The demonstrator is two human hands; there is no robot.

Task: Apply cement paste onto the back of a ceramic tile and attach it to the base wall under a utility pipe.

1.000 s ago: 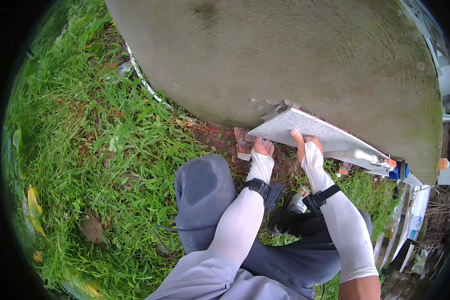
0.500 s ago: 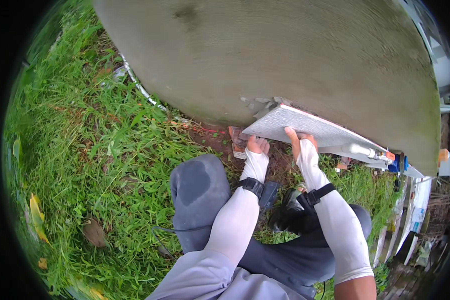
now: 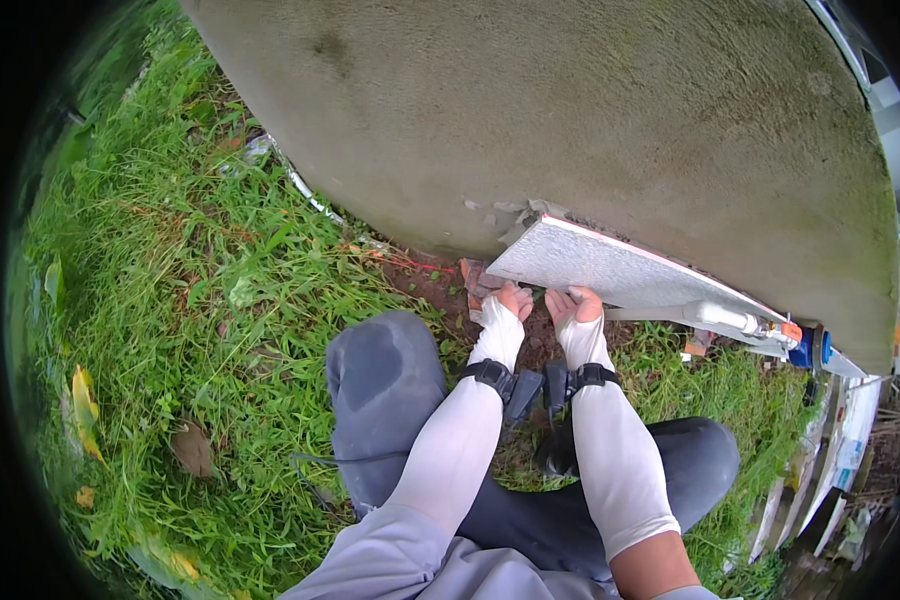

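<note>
A pale, speckled slab like a tile [image 3: 610, 262] leans against the rough plastered wall [image 3: 570, 120], tilted, with grey mortar along its upper left edge. Beneath its lower left corner is my left hand [image 3: 511, 299], fingers curled in at the slab's bottom edge, beside a reddish brick piece [image 3: 473, 272]. My right hand [image 3: 576, 304] is close by on the right, its fingers bent against the same lower edge. Both fingertips are partly hidden. White sleeves cover my forearms, and a black strap with a small device is on each wrist.
To the right, a white pipe [image 3: 715, 315] with an orange and blue fitting [image 3: 808, 347] runs along the slab's lower side. Grass [image 3: 220, 330] grows on the left. A red string [image 3: 410, 263] lies near the wall's foot. Boards [image 3: 820, 450] stand at far right.
My right hand has come off the slab's face and moved down and left to its lower edge, near my left hand. The left hand stays at the lower left corner.
</note>
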